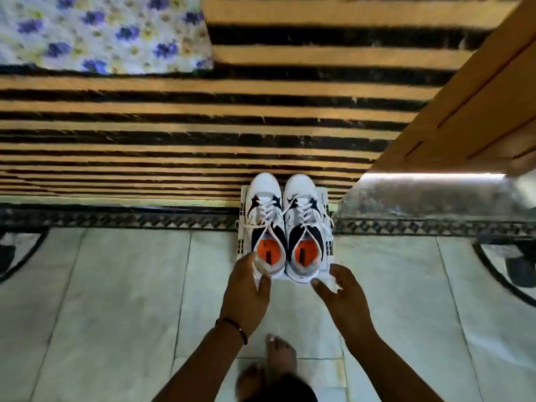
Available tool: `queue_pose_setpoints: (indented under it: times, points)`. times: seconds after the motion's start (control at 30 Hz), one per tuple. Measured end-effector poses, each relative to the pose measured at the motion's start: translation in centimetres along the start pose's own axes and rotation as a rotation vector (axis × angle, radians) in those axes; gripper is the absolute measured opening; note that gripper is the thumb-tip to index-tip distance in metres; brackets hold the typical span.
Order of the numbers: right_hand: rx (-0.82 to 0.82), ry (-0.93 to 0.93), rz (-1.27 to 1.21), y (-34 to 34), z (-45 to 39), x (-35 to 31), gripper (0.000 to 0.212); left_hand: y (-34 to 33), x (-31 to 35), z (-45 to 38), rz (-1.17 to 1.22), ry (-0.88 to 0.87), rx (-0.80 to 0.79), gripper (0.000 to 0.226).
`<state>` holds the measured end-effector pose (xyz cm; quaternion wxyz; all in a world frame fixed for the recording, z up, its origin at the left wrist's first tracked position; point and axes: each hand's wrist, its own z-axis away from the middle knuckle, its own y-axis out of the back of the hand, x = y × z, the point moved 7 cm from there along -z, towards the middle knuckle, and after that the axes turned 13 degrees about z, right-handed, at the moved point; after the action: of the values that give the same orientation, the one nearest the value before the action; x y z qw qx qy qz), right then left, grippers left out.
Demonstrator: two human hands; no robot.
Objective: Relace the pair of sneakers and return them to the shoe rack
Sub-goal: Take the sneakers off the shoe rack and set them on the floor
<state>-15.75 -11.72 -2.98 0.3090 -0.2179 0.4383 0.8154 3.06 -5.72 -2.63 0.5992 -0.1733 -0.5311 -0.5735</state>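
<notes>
Two white sneakers with navy star patches and orange insoles stand side by side, toes pointing away from me, on a small white shoe rack (329, 248). White laces run through both, and loose ends hang down the sides. My left hand (245, 294) wraps its thumb and fingers around the heel of the left sneaker (265, 204). The heel looks blurred. My right hand (345, 297) is spread just below the heel of the right sneaker (303, 204), near the rack's front right corner, and holds nothing.
A yellow-and-black striped rug (174, 111) lies beyond the rack, with a floral cloth (95, 30) at the top left. A wooden door (478, 105) stands on the right. A dark sandal (522, 268) sits at the right edge. My bare feet (280, 355) are on pale floor tiles.
</notes>
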Motion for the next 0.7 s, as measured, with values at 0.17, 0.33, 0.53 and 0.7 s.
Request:
queue_pose_setpoints:
  times: [0.17, 0.33, 0.53, 0.7]
  points:
    - [-0.133, 0.003, -0.026, -4.0, -5.8, 2.3, 0.048, -3.4, -4.2, -4.9, 0.097, 0.150, 0.103, 0.044]
    - [-0.186, -0.154, -0.256, -6.9, -9.1, 4.2, 0.033, -4.4, -5.9, -6.8, 0.042, 0.200, 0.277, 0.062]
    - [-0.169, -0.308, -0.273, -7.6, -10.2, 5.0, 0.039, -6.1, -8.5, -7.4, 0.278, 0.405, 0.277, 0.066]
    - [-0.150, -0.330, -0.377, -8.2, -10.5, 4.8, 0.043, -7.0, -11.4, -7.4, 0.589, 0.632, 0.313, 0.048]
